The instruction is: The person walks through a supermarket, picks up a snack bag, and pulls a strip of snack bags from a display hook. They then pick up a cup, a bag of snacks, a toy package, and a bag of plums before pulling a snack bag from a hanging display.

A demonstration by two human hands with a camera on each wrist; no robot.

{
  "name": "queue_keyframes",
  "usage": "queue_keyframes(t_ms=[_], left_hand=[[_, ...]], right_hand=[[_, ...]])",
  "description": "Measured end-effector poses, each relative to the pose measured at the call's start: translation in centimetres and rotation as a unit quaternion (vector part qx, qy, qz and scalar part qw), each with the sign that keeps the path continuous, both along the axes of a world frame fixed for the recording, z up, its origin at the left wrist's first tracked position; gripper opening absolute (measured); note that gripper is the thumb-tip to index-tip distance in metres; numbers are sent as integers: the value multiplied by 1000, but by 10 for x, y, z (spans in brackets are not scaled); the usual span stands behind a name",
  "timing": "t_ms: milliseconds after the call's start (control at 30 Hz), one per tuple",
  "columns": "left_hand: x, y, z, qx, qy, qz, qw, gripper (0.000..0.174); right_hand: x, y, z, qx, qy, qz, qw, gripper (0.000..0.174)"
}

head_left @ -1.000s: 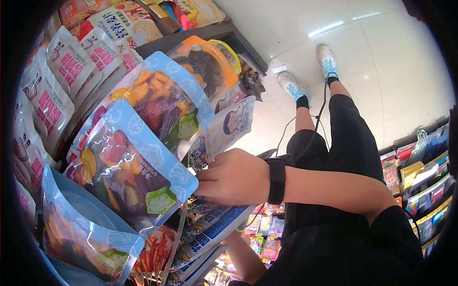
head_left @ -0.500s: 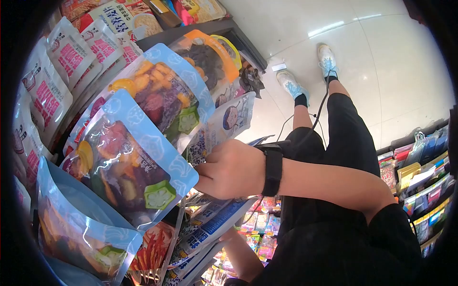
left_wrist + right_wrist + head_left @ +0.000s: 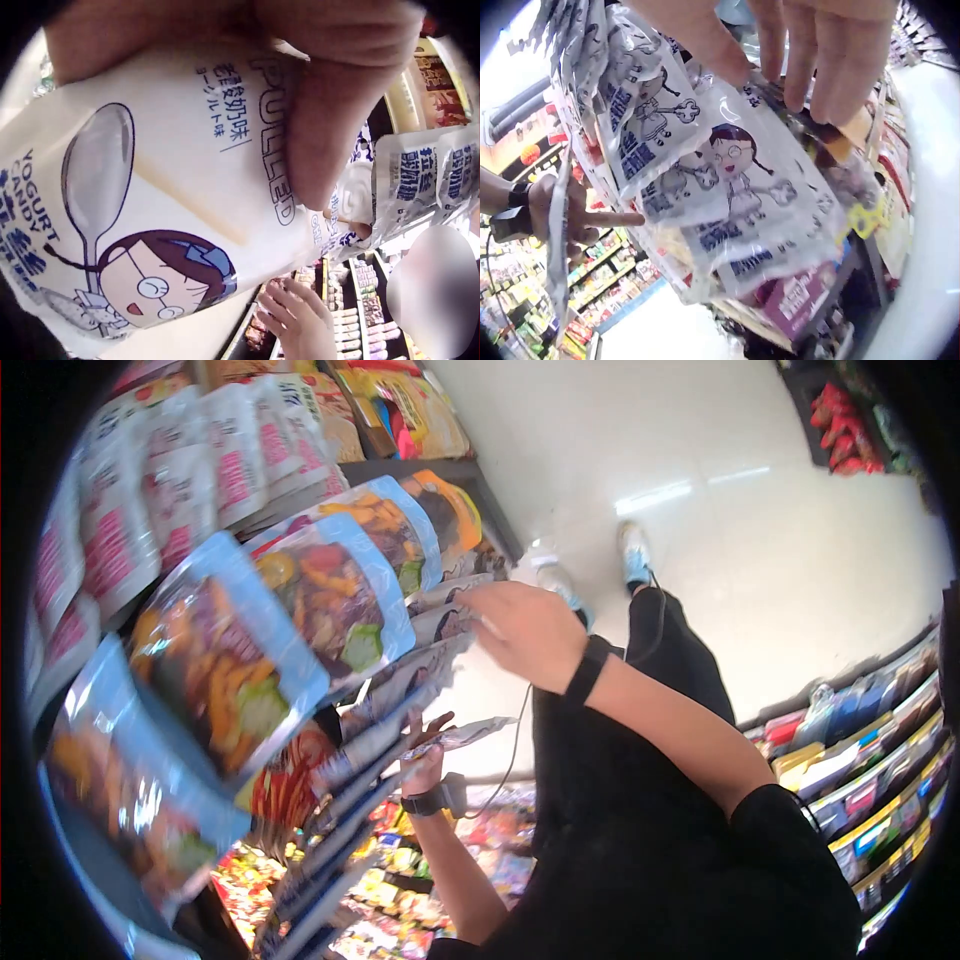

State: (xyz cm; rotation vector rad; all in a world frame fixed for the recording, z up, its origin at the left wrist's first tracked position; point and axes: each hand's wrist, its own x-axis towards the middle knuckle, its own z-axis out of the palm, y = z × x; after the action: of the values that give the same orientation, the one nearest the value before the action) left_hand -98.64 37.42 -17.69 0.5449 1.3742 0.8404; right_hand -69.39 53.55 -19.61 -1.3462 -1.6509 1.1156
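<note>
Beside blue-edged pouches [image 3: 235,660], left fingers [image 3: 326,142] grip candy pouch [image 3: 180,187]; right fingers [image 3: 832,71] open near white packets [image 3: 742,180]

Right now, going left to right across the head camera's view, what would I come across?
White pouches with pink print, left hand, right hand, right shoe, rack of packets.

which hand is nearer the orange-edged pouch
Right. In the head view, the right hand is a little below the orange-edged pouch; the left hand is much farther below, holding a white bag.
</note>
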Motion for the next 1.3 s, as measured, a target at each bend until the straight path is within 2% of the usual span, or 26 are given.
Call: queue_keyframes(t_ms=[67,100,133,200,233,333,367,467,533,567,600,667,767,833,933,1033,1167,1233,1300], left_hand=[[22,0,12,-45,-25,35,998,81],[17,-14,8,-64,-13,10,998,79],[26,-23,4,-36,-4,35,999,71],[41,-31,16,-51,38,6,998,63],[63,-28,25,-9,80,39,996,43],[88,-20,55,-14,162,-28,986,30],[112,-4,82,29,165,-21,986,16],[152,13,137,114,101,-10,988,16],[160,12,154,130,80,-27,988,21],[167,14,169,166,92,-18,982,21],[171,16,179,203,104,-13,974,23],[172,13,189,198,72,33,977,24],[163,7,219,165,39,20,985,23],[156,6,230,224,67,10,972,25],[139,3,265,298,133,-16,945,34],[101,-5,281,368,218,-46,903,42],[72,-16,350,430,260,21,864,41],[56,-17,360,480,305,33,822,40],[39,-15,368,511,339,44,788,40]], right_hand=[[41,-11,10,-45,-67,50,995,21],[60,-19,15,-63,-103,92,988,22],[78,-26,21,-80,-141,130,978,23],[104,-36,47,-135,-189,225,946,24],[113,-41,56,-131,-192,247,941,25],[117,-47,97,-107,-193,312,924,30],[113,-46,111,-91,-175,319,927,34],[92,-46,153,-5,-99,345,934,46],[77,-44,177,-29,-32,397,917,51],[70,-47,183,-58,8,403,914,45],[64,-47,203,-133,43,387,911,35],[60,-51,219,-179,104,359,910,32],[52,-56,232,-179,119,351,912,24],[45,-60,246,-172,122,342,916,22],[39,-62,270,-121,107,315,935,28],[21,-67,315,-81,172,237,953,38],[-4,-72,380,30,200,207,957,57],[-21,-77,401,93,252,188,945,65],[-31,-76,397,188,202,171,946,69]])
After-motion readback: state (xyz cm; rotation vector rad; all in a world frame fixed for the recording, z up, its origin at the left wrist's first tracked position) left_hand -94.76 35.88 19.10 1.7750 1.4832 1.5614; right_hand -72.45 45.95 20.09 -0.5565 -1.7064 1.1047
